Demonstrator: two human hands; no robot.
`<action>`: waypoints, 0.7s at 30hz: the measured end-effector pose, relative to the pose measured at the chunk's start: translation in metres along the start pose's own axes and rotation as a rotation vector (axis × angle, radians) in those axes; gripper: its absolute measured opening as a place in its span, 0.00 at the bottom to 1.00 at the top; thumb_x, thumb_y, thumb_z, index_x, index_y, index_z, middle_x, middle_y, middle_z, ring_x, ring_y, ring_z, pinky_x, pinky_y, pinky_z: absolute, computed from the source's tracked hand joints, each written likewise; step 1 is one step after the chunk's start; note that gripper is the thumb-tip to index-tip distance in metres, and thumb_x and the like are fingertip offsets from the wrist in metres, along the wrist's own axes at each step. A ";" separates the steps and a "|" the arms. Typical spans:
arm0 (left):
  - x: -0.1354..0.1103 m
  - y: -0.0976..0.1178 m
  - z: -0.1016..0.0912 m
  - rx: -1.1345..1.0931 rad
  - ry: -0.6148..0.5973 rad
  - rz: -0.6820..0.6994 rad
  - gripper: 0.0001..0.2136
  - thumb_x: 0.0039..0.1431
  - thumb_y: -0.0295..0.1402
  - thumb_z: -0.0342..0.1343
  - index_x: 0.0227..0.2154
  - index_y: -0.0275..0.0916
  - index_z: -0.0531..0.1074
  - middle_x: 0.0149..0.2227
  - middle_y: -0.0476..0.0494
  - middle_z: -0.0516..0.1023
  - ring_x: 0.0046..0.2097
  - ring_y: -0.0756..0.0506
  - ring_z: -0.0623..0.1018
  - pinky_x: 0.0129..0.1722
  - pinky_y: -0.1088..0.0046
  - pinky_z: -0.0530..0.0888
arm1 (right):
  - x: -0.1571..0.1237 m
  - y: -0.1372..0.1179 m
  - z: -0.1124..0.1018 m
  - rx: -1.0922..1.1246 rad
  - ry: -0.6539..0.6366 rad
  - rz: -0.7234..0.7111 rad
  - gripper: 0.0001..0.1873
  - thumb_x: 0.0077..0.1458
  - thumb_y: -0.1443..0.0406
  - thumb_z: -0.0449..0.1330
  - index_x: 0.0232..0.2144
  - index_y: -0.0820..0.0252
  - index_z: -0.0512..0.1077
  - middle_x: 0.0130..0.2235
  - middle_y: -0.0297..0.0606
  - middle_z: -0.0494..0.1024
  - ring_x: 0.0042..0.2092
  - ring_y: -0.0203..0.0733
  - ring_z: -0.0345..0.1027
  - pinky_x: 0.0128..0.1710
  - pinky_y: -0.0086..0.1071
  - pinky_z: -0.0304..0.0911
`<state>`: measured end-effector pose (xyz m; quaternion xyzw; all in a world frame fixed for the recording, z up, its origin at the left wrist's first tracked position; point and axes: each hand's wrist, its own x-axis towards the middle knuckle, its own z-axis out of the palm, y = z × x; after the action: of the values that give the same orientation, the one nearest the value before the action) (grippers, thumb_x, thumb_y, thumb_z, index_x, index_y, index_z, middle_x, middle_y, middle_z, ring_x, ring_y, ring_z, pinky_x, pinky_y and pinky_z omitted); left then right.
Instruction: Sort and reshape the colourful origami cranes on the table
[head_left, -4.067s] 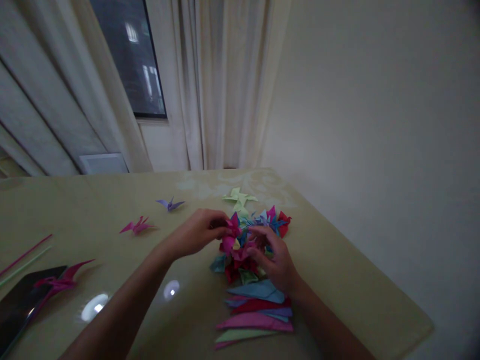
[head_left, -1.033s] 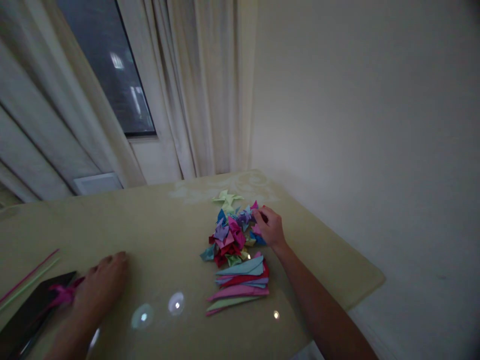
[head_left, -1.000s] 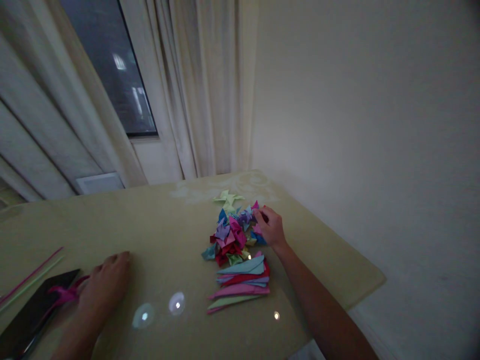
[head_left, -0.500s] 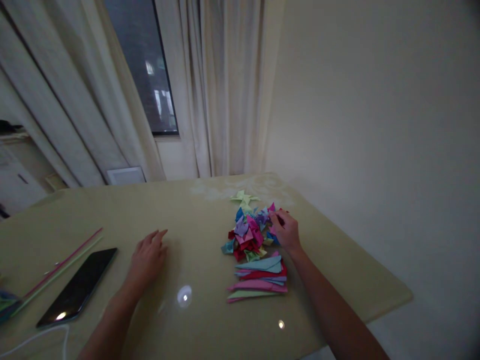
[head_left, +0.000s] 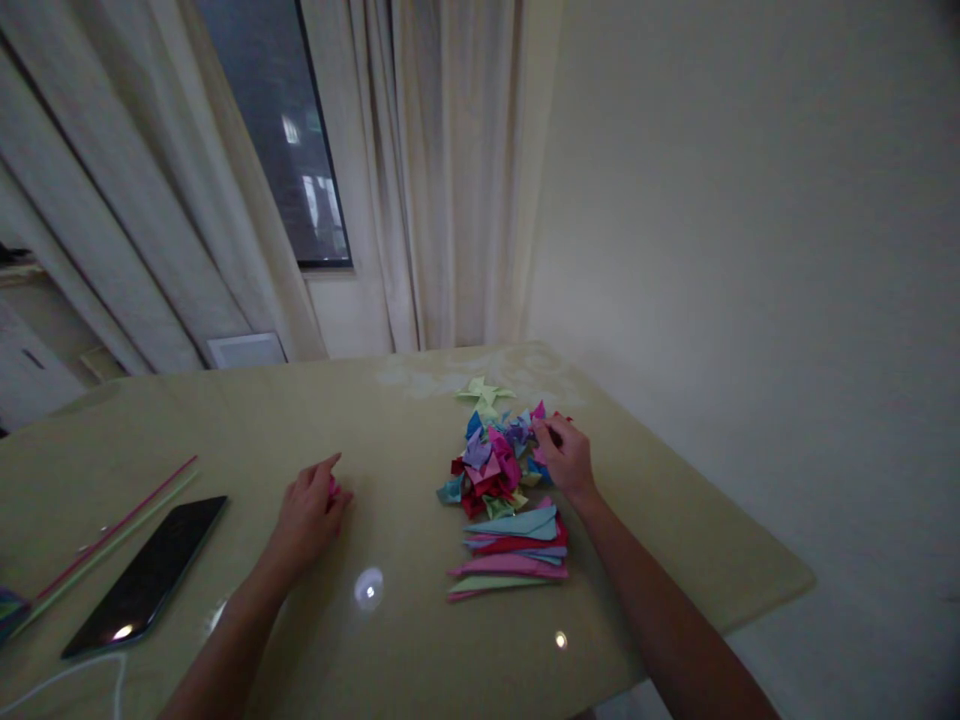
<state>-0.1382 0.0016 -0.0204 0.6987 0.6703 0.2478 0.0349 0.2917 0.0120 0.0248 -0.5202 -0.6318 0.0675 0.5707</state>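
Note:
A heap of small folded paper figures (head_left: 491,465) in pink, red, blue and purple lies on the yellow-green table (head_left: 420,650). My right hand (head_left: 566,462) rests against the heap's right side, fingers curled onto a pink piece there. Just in front of the heap sits a stack of flat folded coloured papers (head_left: 510,555). My left hand (head_left: 307,510) lies on the table left of the heap, fingers curled over a small pink paper piece (head_left: 331,489) that peeks out beside them.
A dark phone (head_left: 146,575) lies at the left, with a white cable near the front edge. Pink and green straws (head_left: 112,530) lie beside it. A pale green folded figure (head_left: 484,393) sits behind the heap. Curtains and a window stand behind; a wall is at right.
My left hand has shifted slightly right toward the heap and now covers a small pink piece. My right hand stays at the heap's right side. The view has shifted a little.

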 end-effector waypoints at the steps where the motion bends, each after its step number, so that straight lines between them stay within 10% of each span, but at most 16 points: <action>1: -0.003 0.002 0.004 0.046 -0.004 -0.041 0.28 0.68 0.39 0.43 0.67 0.31 0.64 0.54 0.28 0.75 0.54 0.31 0.75 0.56 0.45 0.72 | 0.000 0.000 0.000 -0.004 0.000 -0.003 0.24 0.68 0.51 0.57 0.25 0.58 0.74 0.26 0.35 0.74 0.28 0.40 0.66 0.30 0.33 0.59; 12: -0.005 -0.002 0.025 0.074 0.086 0.214 0.26 0.67 0.30 0.40 0.65 0.30 0.64 0.55 0.27 0.76 0.56 0.34 0.75 0.60 0.49 0.69 | -0.001 0.000 0.000 -0.013 -0.025 -0.044 0.22 0.68 0.54 0.57 0.25 0.58 0.72 0.26 0.35 0.73 0.29 0.40 0.66 0.32 0.33 0.59; 21: -0.011 0.015 0.016 0.110 -0.041 0.067 0.27 0.68 0.28 0.41 0.69 0.37 0.63 0.62 0.28 0.72 0.57 0.33 0.73 0.57 0.47 0.71 | -0.001 0.002 0.001 0.000 -0.037 -0.041 0.21 0.68 0.55 0.57 0.25 0.58 0.73 0.27 0.36 0.74 0.29 0.41 0.66 0.33 0.34 0.59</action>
<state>-0.1175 -0.0057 -0.0316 0.7266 0.6581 0.1971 0.0020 0.2914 0.0122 0.0225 -0.5060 -0.6527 0.0652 0.5600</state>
